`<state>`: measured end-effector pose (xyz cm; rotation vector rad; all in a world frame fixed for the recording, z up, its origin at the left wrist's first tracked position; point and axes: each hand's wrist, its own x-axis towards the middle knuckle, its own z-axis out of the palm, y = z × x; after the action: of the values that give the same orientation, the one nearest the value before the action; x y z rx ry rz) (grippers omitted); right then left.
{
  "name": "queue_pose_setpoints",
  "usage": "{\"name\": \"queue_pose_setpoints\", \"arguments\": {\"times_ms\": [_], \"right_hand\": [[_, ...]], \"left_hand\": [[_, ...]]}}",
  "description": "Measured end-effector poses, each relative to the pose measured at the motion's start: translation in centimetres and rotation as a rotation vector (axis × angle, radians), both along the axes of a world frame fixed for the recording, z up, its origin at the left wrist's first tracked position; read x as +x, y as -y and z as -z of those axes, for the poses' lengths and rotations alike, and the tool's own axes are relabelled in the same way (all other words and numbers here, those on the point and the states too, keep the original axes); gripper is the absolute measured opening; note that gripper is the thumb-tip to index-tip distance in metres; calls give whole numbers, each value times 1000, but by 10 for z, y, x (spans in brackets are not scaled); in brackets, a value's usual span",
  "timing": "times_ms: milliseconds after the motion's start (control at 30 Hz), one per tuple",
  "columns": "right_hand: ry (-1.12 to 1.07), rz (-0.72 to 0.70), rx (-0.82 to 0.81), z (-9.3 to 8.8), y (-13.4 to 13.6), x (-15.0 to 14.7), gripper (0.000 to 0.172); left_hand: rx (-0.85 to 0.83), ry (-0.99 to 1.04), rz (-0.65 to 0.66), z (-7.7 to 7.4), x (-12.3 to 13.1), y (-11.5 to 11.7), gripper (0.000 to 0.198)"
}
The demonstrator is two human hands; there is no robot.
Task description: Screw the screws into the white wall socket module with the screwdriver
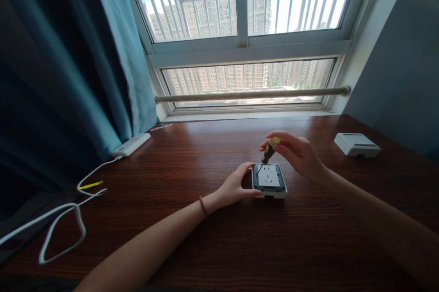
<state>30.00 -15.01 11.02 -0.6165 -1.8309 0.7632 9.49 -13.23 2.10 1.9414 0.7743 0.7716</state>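
A wall socket [269, 177] with a white face and dark frame sits in a white box on the brown table. My left hand [237, 184] grips its left side, thumb along the front edge and fingers at the back corner. Above it, my right hand [295, 151] holds a screwdriver [268, 154] with a black and yellow handle. The screwdriver is tilted, its thin shaft reaching down to the left part of the socket's frame. I cannot make out whether the tip sits in a screw.
Another white socket box [356, 144] lies at the right of the wooden table [192, 146]. A white power strip [131, 145] with a looped white cable [81, 223] and a yellow tie [91, 185] is at the left, beside the blue curtain [116, 54]. Behind stands a window with a rail [250, 95].
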Motion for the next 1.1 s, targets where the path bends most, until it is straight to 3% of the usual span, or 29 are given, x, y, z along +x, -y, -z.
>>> {"name": "queue_pose_setpoints", "arguments": {"times_ms": [100,233,333,500,667,800,1100], "right_hand": [[-66,136,-56,3,-2,-2,23],[-127,423,-22,10,-5,-3,26],[-179,504,-21,14,-8,-3,33],[-224,409,-135,3,-12,5,29],[-192,213,-226,-17,-21,41,30],[-116,184,-237,-23,-26,63,26],[-39,148,-258,-21,-26,55,24]], "left_hand": [[3,-2,9,0,0,0,74],[3,-12,-6,0,-1,1,75],[11,-24,-13,0,-1,0,75],[27,-43,-14,0,-2,0,75],[39,-56,-12,2,-2,-1,75],[45,-74,-13,3,-3,-2,75],[37,-84,-19,1,-2,-1,75]]}}
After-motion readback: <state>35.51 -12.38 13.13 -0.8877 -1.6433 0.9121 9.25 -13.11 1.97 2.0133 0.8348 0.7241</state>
